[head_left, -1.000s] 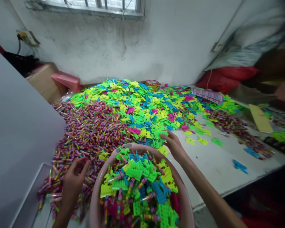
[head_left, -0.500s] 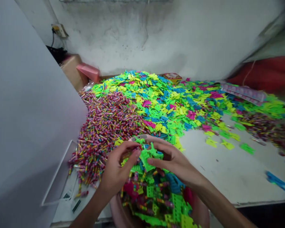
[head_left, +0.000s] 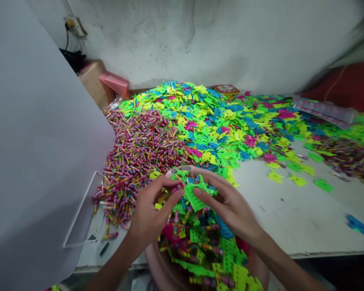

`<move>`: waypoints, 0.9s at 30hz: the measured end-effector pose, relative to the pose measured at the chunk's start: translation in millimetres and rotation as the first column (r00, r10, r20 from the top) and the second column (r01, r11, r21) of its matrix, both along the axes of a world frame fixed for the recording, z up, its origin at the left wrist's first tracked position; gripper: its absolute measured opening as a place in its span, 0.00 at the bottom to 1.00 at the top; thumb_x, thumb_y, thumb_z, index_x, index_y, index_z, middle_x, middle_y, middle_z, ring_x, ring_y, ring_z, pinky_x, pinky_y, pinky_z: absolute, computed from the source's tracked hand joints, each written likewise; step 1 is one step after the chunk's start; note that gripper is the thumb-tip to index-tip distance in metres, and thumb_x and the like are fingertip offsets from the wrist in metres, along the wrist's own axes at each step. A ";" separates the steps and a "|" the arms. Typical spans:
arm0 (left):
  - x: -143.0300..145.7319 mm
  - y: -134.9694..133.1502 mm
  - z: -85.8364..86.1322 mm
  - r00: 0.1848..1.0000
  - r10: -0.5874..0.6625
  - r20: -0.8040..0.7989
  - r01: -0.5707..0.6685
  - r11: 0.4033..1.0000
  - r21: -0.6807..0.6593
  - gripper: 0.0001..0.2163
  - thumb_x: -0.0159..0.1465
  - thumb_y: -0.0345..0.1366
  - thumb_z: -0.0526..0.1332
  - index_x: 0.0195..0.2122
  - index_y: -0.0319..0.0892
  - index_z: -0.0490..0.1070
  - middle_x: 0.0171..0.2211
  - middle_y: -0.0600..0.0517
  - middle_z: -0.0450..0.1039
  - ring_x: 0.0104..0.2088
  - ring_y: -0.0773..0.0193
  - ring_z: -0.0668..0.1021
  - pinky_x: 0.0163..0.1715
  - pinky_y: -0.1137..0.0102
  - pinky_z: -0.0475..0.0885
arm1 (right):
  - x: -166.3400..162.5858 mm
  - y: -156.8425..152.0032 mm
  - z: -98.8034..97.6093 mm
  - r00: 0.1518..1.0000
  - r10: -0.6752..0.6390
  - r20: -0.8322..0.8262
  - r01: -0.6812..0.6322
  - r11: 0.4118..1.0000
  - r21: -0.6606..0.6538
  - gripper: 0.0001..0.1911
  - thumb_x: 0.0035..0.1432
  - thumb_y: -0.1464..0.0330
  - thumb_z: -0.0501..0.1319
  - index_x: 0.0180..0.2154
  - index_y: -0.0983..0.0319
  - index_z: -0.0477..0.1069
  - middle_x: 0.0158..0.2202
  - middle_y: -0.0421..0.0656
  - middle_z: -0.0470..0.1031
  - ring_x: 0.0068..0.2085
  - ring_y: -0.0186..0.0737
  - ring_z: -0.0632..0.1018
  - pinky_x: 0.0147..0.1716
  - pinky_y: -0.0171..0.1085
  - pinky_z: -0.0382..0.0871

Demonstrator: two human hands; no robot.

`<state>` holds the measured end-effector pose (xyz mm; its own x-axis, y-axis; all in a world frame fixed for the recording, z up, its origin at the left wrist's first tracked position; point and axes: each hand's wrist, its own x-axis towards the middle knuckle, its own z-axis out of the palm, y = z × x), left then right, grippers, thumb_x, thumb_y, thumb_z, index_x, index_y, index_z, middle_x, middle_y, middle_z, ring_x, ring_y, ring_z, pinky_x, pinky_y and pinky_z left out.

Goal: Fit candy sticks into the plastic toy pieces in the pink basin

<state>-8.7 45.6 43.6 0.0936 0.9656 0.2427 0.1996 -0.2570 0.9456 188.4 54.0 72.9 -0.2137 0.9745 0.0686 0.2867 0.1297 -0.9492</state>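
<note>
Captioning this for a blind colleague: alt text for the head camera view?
Left hand and right hand handle a green plastic piece above a pink basin full of similar pieces and striped tubes. Behind, a white table bears a neon plastic heap and a pile of striped tubes.

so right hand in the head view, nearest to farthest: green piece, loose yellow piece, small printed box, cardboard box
1. Green piece: at the right hand's fingertips, just left.
2. Loose yellow piece: on the table, to the right.
3. Small printed box: behind the pile, straight ahead.
4. Cardboard box: far back left.
</note>
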 end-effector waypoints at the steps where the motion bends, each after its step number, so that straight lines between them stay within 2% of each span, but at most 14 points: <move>1: 0.2 0.3 0.4 1.000 0.005 -0.004 -0.004 1.000 0.022 0.06 0.67 0.39 0.65 0.42 0.44 0.77 0.42 0.49 0.80 0.45 0.60 0.81 0.45 0.70 0.75 | 0.2 -0.7 -0.6 1.000 -0.007 0.014 0.007 1.000 0.014 0.15 0.62 0.52 0.63 0.43 0.53 0.79 0.40 0.44 0.82 0.49 0.55 0.81 0.38 0.45 0.80; 5: 0.7 1.9 3.1 1.000 -0.010 -0.025 0.012 0.997 0.072 0.04 0.66 0.37 0.66 0.40 0.45 0.76 0.41 0.50 0.80 0.44 0.61 0.80 0.45 0.70 0.75 | -0.2 -4.9 -4.3 0.995 -0.048 0.092 0.039 0.994 0.100 0.10 0.64 0.56 0.62 0.40 0.54 0.76 0.40 0.44 0.80 0.47 0.54 0.80 0.41 0.45 0.77; 7: -0.1 1.8 3.9 0.999 -0.025 -0.042 0.028 0.998 0.061 0.04 0.66 0.37 0.66 0.39 0.44 0.76 0.39 0.50 0.80 0.42 0.62 0.81 0.44 0.70 0.76 | -1.9 -8.5 -8.0 0.991 -0.066 0.112 0.049 0.988 0.144 0.08 0.65 0.59 0.61 0.41 0.54 0.74 0.40 0.43 0.80 0.46 0.52 0.81 0.43 0.44 0.76; 13: -5.3 1.1 0.7 0.989 -0.098 -0.110 0.098 0.995 0.001 0.05 0.66 0.38 0.66 0.39 0.43 0.76 0.39 0.49 0.81 0.40 0.60 0.82 0.39 0.71 0.76 | -8.9 -17.7 -28.3 0.982 -0.152 0.114 0.123 0.965 0.230 0.08 0.66 0.60 0.60 0.42 0.55 0.72 0.37 0.43 0.79 0.37 0.46 0.79 0.40 0.42 0.75; 15: -6.2 2.5 0.3 0.984 -0.083 -0.155 0.093 0.994 0.059 0.04 0.67 0.37 0.65 0.40 0.43 0.75 0.40 0.49 0.80 0.40 0.61 0.82 0.40 0.71 0.76 | -10.9 -16.4 -31.4 0.981 -0.167 0.104 0.138 0.961 0.240 0.09 0.66 0.59 0.60 0.43 0.56 0.73 0.40 0.45 0.79 0.39 0.47 0.79 0.42 0.43 0.74; 17: -5.4 3.7 0.3 0.964 -0.036 -0.262 0.085 0.980 0.180 0.04 0.69 0.35 0.62 0.43 0.43 0.75 0.41 0.49 0.80 0.42 0.61 0.81 0.44 0.69 0.75 | -12.4 -12.4 -30.9 0.984 -0.164 0.073 0.149 0.971 0.186 0.11 0.66 0.58 0.60 0.43 0.57 0.73 0.43 0.46 0.80 0.44 0.49 0.79 0.44 0.43 0.74; 18: -4.1 3.6 -0.1 0.935 0.007 -0.354 0.088 0.964 0.250 0.06 0.70 0.34 0.61 0.46 0.44 0.75 0.41 0.49 0.80 0.43 0.60 0.80 0.45 0.67 0.74 | -13.0 -10.0 -30.0 0.986 -0.158 0.058 0.149 0.978 0.144 0.12 0.66 0.57 0.60 0.44 0.57 0.74 0.45 0.46 0.80 0.46 0.49 0.79 0.45 0.43 0.73; 20: 0.3 1.3 -2.4 0.819 0.156 -0.552 0.090 0.915 0.392 0.12 0.71 0.38 0.60 0.53 0.42 0.73 0.45 0.45 0.80 0.46 0.54 0.78 0.48 0.61 0.72 | -14.0 -6.3 -28.4 0.986 -0.168 0.022 0.166 0.983 0.084 0.15 0.65 0.54 0.60 0.44 0.57 0.75 0.47 0.46 0.80 0.48 0.50 0.79 0.46 0.43 0.73; 23: 8.5 -5.6 -9.2 0.632 0.333 -0.700 0.095 0.863 0.496 0.31 0.66 0.54 0.61 0.61 0.35 0.65 0.50 0.35 0.76 0.48 0.44 0.75 0.48 0.53 0.69 | -15.9 -6.5 -30.0 0.978 -0.208 -0.008 0.208 0.978 0.019 0.18 0.63 0.51 0.61 0.42 0.57 0.76 0.44 0.45 0.81 0.45 0.50 0.80 0.41 0.41 0.74; 25: 11.9 -9.0 -13.0 0.595 0.352 -0.723 0.103 0.858 0.503 0.36 0.64 0.59 0.60 0.62 0.34 0.63 0.50 0.33 0.74 0.47 0.44 0.75 0.47 0.52 0.69 | -17.3 -9.8 -33.4 0.973 -0.230 -0.009 0.230 0.973 -0.025 0.20 0.61 0.48 0.61 0.40 0.57 0.76 0.40 0.44 0.81 0.40 0.49 0.80 0.34 0.40 0.74; 27: 12.2 -9.3 -14.5 0.586 0.342 -0.734 0.129 0.856 0.501 0.33 0.65 0.59 0.58 0.60 0.35 0.64 0.49 0.34 0.74 0.46 0.45 0.74 0.46 0.53 0.68 | -18.6 -12.9 -36.8 0.968 -0.250 -0.014 0.249 0.967 -0.054 0.22 0.60 0.46 0.61 0.39 0.57 0.76 0.39 0.45 0.81 0.38 0.49 0.80 0.32 0.40 0.74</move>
<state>3.5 36.3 29.1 0.3732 0.7639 0.5264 0.8404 -0.5187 0.1570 169.9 41.1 36.1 0.0378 0.9991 0.0185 0.2841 0.0070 -0.9588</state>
